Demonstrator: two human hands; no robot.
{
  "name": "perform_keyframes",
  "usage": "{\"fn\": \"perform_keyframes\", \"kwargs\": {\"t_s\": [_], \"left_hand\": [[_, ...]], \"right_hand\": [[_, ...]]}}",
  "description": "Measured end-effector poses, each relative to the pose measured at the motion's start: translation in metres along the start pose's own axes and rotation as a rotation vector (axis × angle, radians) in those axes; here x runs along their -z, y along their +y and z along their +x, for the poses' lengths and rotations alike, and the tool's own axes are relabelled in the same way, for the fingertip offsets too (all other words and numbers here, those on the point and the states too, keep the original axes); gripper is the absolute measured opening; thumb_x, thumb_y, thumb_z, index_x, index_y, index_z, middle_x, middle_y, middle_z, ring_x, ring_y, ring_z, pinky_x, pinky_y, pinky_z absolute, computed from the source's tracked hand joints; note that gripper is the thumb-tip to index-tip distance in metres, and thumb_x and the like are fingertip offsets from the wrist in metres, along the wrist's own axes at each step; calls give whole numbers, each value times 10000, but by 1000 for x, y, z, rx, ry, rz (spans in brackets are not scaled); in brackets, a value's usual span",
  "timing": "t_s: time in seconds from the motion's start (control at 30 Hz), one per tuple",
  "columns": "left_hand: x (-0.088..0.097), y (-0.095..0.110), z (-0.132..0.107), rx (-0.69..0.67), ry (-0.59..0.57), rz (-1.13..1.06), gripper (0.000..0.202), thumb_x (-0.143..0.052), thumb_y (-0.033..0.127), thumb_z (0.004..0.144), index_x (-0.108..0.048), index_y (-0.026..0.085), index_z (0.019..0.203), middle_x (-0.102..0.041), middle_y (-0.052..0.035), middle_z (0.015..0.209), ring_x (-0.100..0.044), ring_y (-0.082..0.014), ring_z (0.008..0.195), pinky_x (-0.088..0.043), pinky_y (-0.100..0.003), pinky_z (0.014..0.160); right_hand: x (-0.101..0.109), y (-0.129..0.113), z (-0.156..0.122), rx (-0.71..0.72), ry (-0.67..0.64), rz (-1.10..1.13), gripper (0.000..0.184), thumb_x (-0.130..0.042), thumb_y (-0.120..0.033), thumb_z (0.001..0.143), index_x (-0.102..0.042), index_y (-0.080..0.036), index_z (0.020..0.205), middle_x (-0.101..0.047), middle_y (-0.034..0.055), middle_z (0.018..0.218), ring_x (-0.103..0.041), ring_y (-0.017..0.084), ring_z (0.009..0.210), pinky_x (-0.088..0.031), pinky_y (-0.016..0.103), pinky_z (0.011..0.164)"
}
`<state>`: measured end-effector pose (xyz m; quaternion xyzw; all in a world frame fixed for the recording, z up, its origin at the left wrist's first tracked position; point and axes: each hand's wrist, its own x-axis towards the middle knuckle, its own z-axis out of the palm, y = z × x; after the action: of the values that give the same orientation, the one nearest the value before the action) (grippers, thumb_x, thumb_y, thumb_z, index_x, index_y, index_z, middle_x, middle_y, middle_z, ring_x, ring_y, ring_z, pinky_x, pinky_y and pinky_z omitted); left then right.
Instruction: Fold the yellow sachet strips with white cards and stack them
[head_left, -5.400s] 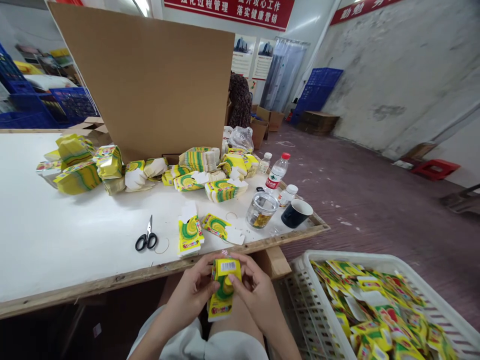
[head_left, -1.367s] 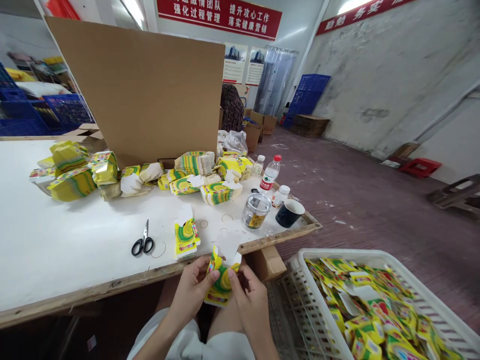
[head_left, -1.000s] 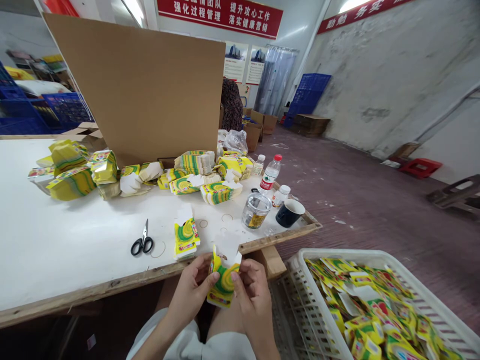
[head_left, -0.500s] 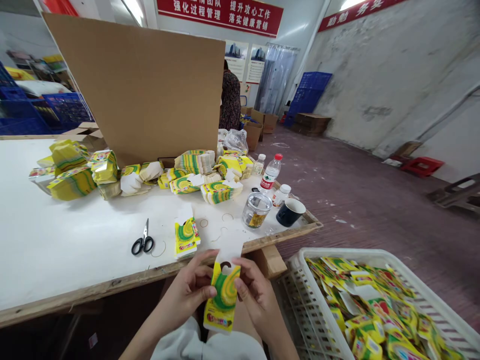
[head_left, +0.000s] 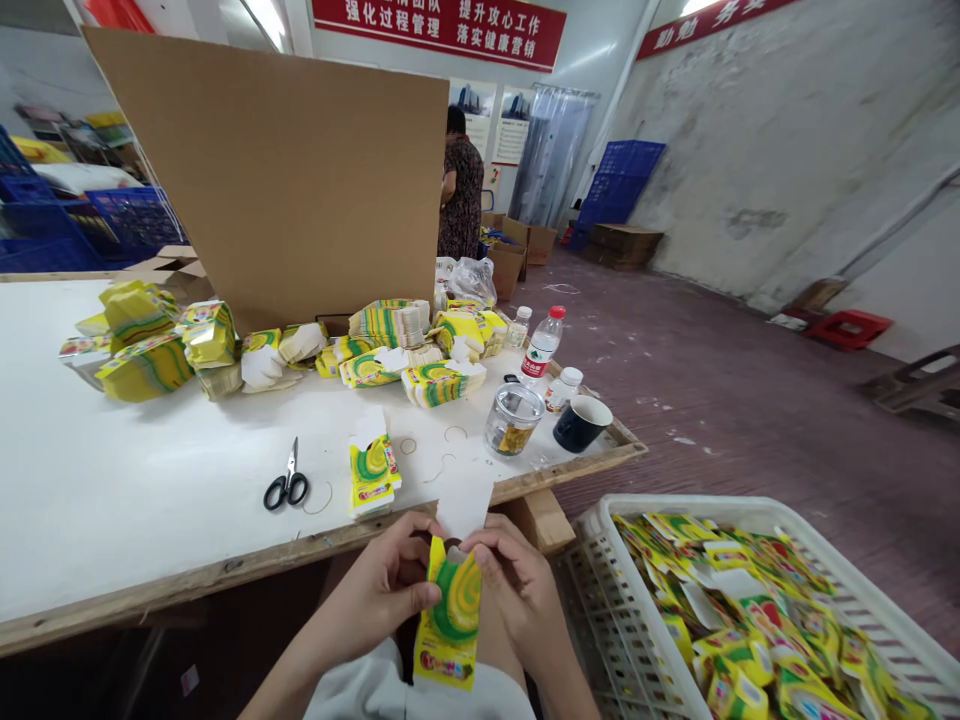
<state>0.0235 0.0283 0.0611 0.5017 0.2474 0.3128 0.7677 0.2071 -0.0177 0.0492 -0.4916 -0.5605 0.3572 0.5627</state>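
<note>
Over my lap, a small yellow-and-green printed carton (head_left: pixel 454 610) is held between both hands, its white flap standing up at the top. My left hand (head_left: pixel 394 575) grips its left edge, thumb on the printed front. On the right edge, my right hand (head_left: pixel 514 580) has its fingers closed near the base of the flap. Just beyond, a small stack of flat cartons (head_left: pixel 373 472) rests on the table (head_left: pixel 172 460). Black-handled scissors (head_left: pixel 286 480) lie to the left of that stack.
Bundles of cartons (head_left: pixel 146 365) line the table before a large cardboard sheet (head_left: pixel 300 180). A clear jar (head_left: pixel 514 420), a dark mug (head_left: pixel 581 424) and a water bottle (head_left: pixel 541 347) stand at the right corner. A white basket (head_left: pixel 611 590) of cartons sits at right. A person (head_left: pixel 461 190) stands behind.
The carton has moved slightly down and to the right, and its top has opened somewhat. My right fingers have shifted up to the base of the flap.
</note>
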Motion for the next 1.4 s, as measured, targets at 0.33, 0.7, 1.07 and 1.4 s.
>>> {"fn": "perform_keyframes", "kwargs": {"t_s": [0.33, 0.7, 1.07, 1.4], "left_hand": [[2, -6, 6, -91, 108, 153, 433, -729, 247, 844, -593, 220, 1255, -733, -106, 1114, -689, -245, 956, -523, -307, 811], [-2, -1, 8, -91, 64, 18, 494, -723, 238, 851, -572, 249, 1321, -721, -118, 1178, -668, -272, 1084, -524, -348, 883], [2, 3, 8, -100, 108, 68, 467, -742, 250, 833, -577, 199, 1267, -762, -106, 1064, -710, -240, 947, -532, -325, 830], [-16, -15, 16, -94, 106, 159, 489, -724, 265, 821, -558, 202, 1277, -767, -93, 984, -732, -235, 882, -559, -307, 749]], "right_hand": [[6, -4, 6, 64, 44, -76, 418, -547, -574, 911, -768, -235, 1019, -698, 89, 963, -649, 259, 903, -534, 362, 777], [-3, 5, 9, -168, -46, -156, 342, -619, -265, 847, -560, -224, 1182, -663, -9, 768, -615, 168, 648, -480, 250, 593], [-2, -3, 11, -117, -25, -237, 340, -655, -320, 855, -608, -222, 1178, -708, 38, 878, -640, 195, 711, -503, 274, 630], [10, 5, -9, -134, 285, 92, 218, -784, -364, 770, -709, -204, 898, -700, 44, 818, -684, 222, 757, -557, 307, 664]]}}
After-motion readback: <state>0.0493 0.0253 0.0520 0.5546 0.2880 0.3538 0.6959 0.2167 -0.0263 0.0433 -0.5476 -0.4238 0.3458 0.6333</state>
